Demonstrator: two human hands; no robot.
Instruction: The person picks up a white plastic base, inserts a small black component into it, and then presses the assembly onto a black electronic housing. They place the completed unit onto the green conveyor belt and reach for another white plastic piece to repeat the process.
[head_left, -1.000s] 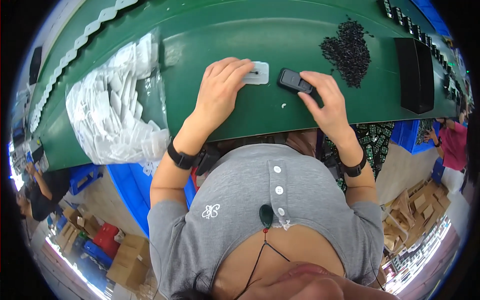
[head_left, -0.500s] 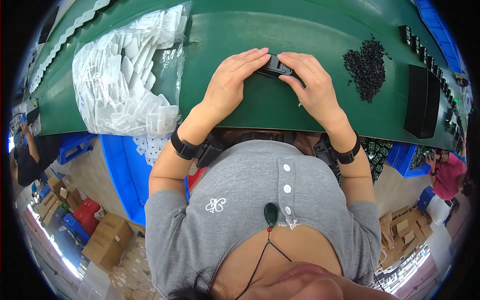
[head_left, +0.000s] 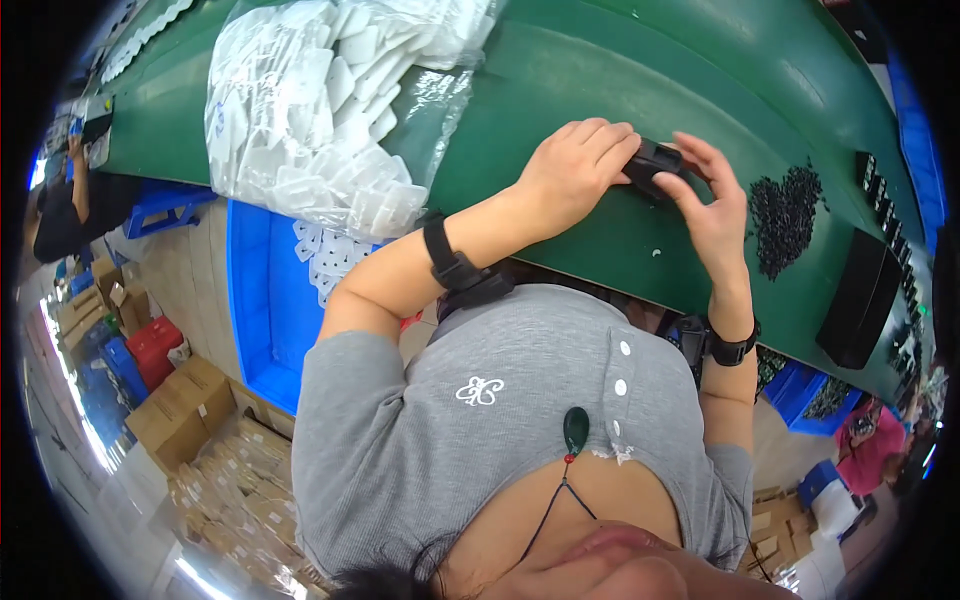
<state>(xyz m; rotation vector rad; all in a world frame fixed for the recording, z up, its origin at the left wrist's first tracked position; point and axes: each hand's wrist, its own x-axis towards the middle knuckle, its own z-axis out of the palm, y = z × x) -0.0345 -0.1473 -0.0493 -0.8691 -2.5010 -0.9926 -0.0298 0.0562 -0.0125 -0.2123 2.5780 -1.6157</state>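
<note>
A small black rectangular plastic piece [head_left: 652,166] is held just above or on the green tabletop, and I cannot tell whether it touches. My left hand [head_left: 582,172] grips its left end, the fingers pressed together over its far side. At its right end is my right hand [head_left: 712,198], the thumb against the near edge and the slightly blurred fingers curved round the far side. Part of the piece is hidden under my fingers. Right of my right hand lies a pile of tiny black parts [head_left: 785,220].
A clear bag of white flat plastic pieces [head_left: 320,130] lies on the green table [head_left: 560,60] to the left. Toward the right stand a black box [head_left: 860,300] and a row of small black parts [head_left: 880,195]. A blue crate [head_left: 265,310] holds more white pieces below.
The view has shifted, so table things sit differently in the picture. The black piece is tilted more, and my right fingers have lifted and spread a little from its far side.
</note>
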